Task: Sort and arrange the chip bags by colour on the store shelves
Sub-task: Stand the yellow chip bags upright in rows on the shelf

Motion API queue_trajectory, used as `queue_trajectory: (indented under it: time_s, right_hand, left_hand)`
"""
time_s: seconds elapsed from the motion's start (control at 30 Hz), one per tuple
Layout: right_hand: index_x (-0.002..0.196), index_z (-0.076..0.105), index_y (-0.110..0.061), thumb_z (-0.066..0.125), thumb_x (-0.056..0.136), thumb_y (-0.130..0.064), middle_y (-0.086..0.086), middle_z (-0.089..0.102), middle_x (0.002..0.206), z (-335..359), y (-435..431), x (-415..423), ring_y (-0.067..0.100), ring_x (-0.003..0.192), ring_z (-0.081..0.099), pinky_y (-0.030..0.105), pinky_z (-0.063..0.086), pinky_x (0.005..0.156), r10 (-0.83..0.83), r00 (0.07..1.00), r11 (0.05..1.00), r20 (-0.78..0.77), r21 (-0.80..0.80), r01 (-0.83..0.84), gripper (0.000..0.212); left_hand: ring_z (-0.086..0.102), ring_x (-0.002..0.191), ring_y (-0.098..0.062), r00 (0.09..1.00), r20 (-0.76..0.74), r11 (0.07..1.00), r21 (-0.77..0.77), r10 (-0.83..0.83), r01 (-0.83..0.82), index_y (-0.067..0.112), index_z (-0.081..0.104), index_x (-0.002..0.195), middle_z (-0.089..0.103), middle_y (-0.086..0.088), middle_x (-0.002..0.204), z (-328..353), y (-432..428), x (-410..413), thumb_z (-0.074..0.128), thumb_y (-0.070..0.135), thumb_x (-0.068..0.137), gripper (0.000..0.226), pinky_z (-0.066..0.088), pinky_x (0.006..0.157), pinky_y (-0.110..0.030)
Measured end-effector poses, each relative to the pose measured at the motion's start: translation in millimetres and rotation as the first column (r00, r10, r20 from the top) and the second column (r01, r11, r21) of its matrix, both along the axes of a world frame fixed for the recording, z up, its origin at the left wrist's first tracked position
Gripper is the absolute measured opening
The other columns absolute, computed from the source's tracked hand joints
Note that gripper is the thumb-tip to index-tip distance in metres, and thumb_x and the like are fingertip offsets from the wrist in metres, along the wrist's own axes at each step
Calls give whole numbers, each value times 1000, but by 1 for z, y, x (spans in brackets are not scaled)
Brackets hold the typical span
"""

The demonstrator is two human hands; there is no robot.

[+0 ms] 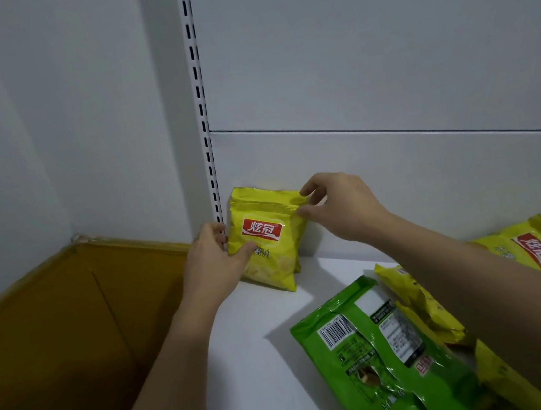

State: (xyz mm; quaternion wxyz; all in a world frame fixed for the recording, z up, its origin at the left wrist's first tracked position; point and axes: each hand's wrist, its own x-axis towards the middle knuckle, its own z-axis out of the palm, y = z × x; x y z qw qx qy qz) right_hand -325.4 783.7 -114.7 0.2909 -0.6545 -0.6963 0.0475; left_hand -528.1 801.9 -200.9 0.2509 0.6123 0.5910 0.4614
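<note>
A yellow chip bag (268, 239) with a red label stands upright in the back left corner of the white shelf (255, 361), leaning on the back panel. My left hand (212, 260) grips its lower left edge. My right hand (338, 208) pinches its top right corner. A green chip bag (378, 355) lies back side up at the front of the shelf. Another yellow bag (540, 255) lies flat at the right, and one more yellow bag (419, 302) lies partly under the green one and my right forearm.
A slotted white upright (201, 110) runs up the back panel just left of the standing bag. To the left of the shelf stands an open brown cardboard box (73, 334) against the wall. Yellow packaging (505, 377) shows at the lower right corner.
</note>
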Motion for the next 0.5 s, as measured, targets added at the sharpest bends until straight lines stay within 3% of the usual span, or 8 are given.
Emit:
queue_trajectory:
  time_s: [0.1,0.17,0.23,0.33,0.5]
  right_hand:
    - [110,64,-25,71,82,-38,-8,62,98,7,-20,15,15,88,60,27,44,77,12,1000,1000,21,8,-12,32]
    - [112,63,-27,72,81,-41,-9,62,102,9,-37,25,13,89,60,27,43,77,13,999,1000,41,-16,-12,35]
    - [112,64,-29,73,80,-40,-10,62,104,9,-54,35,10,87,62,25,41,75,20,999,999,45,-39,-18,35]
    - [109,65,-30,74,80,-37,-12,62,104,9,-80,54,7,88,64,22,43,69,17,1000,997,24,-75,-15,31]
    - [106,66,-31,74,81,-34,-17,62,97,16,-120,96,0,88,61,20,45,71,-11,998,993,61,-115,18,26]
  left_hand:
    - [54,112,-21,999,-50,999,32,17,-15,14,46,128,54,-5,126,8,-2,-2,79,41,74,69,47,96,-44]
    - [47,121,-24,989,-143,996,86,31,-18,13,43,132,47,-7,132,15,-7,0,76,42,77,71,43,101,-44]
    - [43,122,-24,973,-223,981,194,61,-17,13,45,131,47,-7,131,25,-18,7,73,40,80,64,39,102,-41]
    - [45,114,-22,974,-227,939,336,7,72,18,56,120,52,-1,120,39,-40,26,72,34,81,45,36,97,-30]
    - [50,106,-10,885,-346,863,289,-310,415,28,63,107,57,12,108,55,-77,70,69,41,83,28,43,90,-30]
